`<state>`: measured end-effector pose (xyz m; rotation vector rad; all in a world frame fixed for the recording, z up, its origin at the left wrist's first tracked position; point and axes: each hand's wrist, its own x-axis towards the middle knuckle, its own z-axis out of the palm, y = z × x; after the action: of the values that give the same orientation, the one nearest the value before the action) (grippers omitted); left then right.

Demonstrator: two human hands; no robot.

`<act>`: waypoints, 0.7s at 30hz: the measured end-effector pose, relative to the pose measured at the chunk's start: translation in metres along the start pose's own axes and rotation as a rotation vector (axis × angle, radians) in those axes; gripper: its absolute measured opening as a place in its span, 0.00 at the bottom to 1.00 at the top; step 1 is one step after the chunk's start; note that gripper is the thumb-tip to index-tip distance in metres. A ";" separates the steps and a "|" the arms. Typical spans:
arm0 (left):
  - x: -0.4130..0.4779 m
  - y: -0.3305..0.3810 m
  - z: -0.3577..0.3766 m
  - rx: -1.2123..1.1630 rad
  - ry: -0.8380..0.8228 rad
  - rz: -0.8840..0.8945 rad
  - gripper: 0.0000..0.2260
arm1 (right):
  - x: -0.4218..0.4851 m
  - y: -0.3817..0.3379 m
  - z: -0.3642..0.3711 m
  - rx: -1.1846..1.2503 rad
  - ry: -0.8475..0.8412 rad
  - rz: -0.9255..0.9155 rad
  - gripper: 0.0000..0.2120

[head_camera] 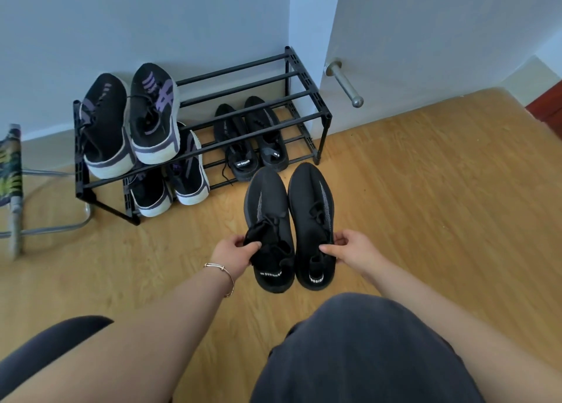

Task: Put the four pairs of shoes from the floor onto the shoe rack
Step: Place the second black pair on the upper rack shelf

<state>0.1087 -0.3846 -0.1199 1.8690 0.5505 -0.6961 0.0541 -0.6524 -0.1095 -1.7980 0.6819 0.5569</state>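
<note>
Closest of all is the person's dark grey clothing (359, 351), low in the middle, with both bare arms reaching out over it. The left wrist wears a thin gold bracelet (223, 276).

The left hand (235, 252) pinches the edge of the opening of the left black shoe (269, 220). The right hand (349, 250) grips the side of the right black shoe (313, 217), with its thumb in the opening. The two shoes sit side by side, touching, toes pointing away toward the shoe rack (307, 77). I cannot tell if they rest on the wooden floor (425, 195) or are lifted a little above it.

The rack is black, made of bars, and stands in the corner against the pale wall (152, 16). On its top shelf, at the left end, is a pair of black and purple shoes with white soles (127, 119). Under them, on the bottom shelf, is another black and purple pair (173, 186). To the right on the bottom shelf is a black pair (249, 138), just past the toes of the held shoes. The right side of the top shelf is bare bars.

A silver door handle (345, 83) sticks out from the white door (441, 37) to the right of the rack. At the far left stands a metal frame with leafy cloth (10, 171).
</note>
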 end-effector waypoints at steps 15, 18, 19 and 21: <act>0.007 0.113 -0.058 -0.152 0.095 0.232 0.04 | 0.010 -0.145 -0.013 0.029 0.084 -0.270 0.10; 0.021 0.150 -0.065 -0.175 0.147 0.262 0.06 | 0.034 -0.183 -0.020 0.019 0.108 -0.312 0.13; 0.027 0.160 -0.067 -0.176 0.169 0.259 0.07 | 0.043 -0.195 -0.021 -0.001 0.112 -0.322 0.13; 0.040 0.179 -0.070 -0.162 0.218 0.246 0.08 | 0.063 -0.215 -0.022 -0.033 0.121 -0.327 0.14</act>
<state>0.2697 -0.3847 -0.0071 1.8308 0.4885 -0.2789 0.2481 -0.6298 0.0017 -1.9357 0.4475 0.2423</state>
